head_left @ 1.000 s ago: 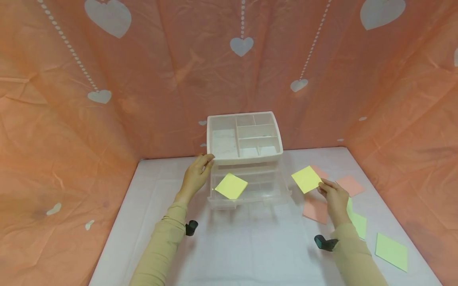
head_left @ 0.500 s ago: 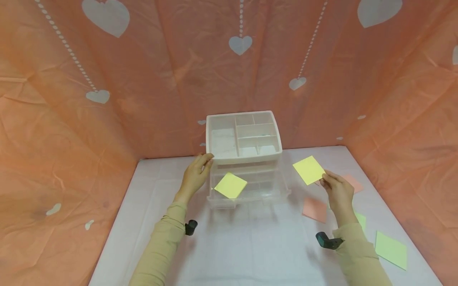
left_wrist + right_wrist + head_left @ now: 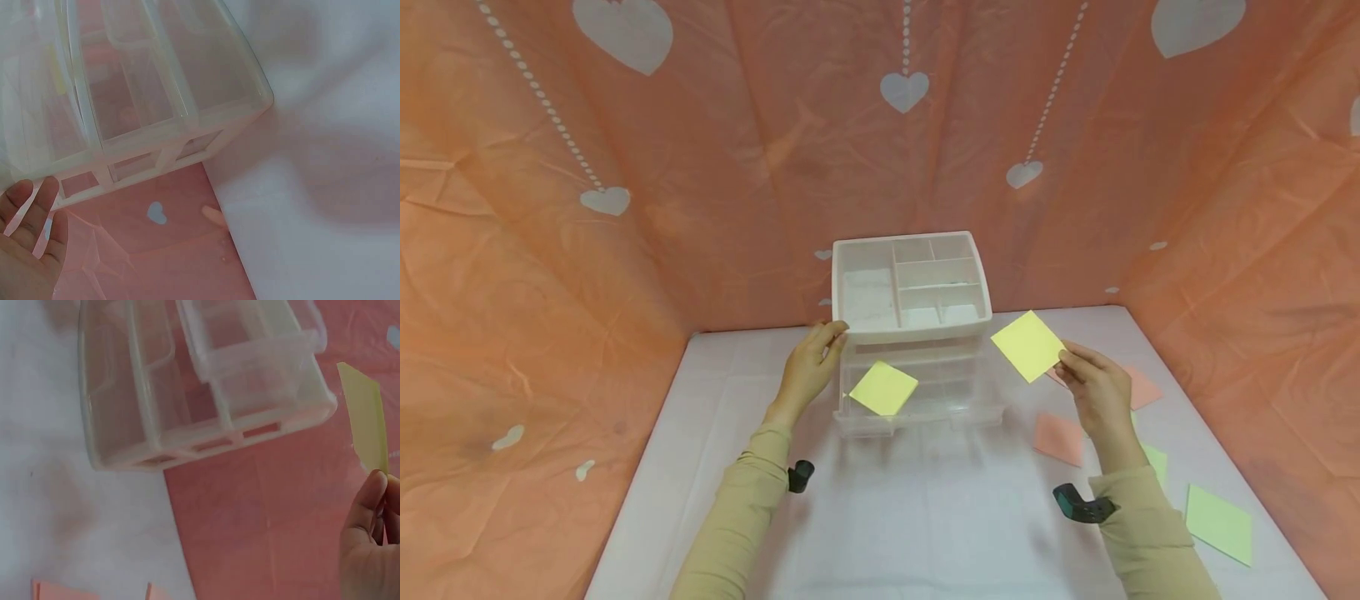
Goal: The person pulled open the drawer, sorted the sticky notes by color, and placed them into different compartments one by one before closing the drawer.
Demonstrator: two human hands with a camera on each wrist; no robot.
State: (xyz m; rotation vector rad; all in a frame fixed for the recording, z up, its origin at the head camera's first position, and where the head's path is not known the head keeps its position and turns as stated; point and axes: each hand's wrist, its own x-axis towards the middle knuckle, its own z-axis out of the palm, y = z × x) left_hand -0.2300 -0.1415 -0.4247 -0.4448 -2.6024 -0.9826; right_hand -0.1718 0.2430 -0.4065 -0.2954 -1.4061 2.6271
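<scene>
A white plastic drawer organizer [image 3: 913, 337] stands at the back of the table, with a divided tray on top. Its clear top drawer [image 3: 973, 417] is pulled out, and a yellow sticky note pad [image 3: 883, 388] lies inside. My left hand [image 3: 808, 367] holds the front left corner of the organizer's top; the left wrist view shows fingertips [image 3: 45, 187] against its side. My right hand [image 3: 1097, 392] pinches a second yellow sticky note pad [image 3: 1028, 346] by one corner, raised to the right of the drawer. In the right wrist view this pad [image 3: 367, 419] appears nearly edge-on.
Pink sticky note pads [image 3: 1059, 439] and green sticky note pads [image 3: 1219, 523] lie on the right of the white table [image 3: 925, 525], some partly hidden by my right hand and arm. Orange cloth [image 3: 790, 167] with white hearts stands behind and at both sides.
My right hand has lifted the yellow sticky note pad up from over the pink pads, then moved it slightly left toward the organizer. My left hand has stayed at the organizer's corner.
</scene>
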